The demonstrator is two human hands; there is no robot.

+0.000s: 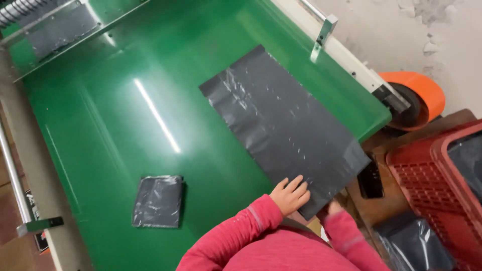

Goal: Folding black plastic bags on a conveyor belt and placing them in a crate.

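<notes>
While the grey plastic bag (283,125) lay flat at frame centre on the green table (115,115), the left hand (290,194) pressed its lower edge, fingers spread; the right hand (334,207) gripped the corner, likely steadying it. A folded bag (157,201) sat lower left.

The glossy green worktop (125,115) carries two things. A long flat grey plastic bag (281,120) lies spread out, its near end reaching the worktop's edge. Well apart from it, a small folded grey bag (157,201) rests flat.
</notes>
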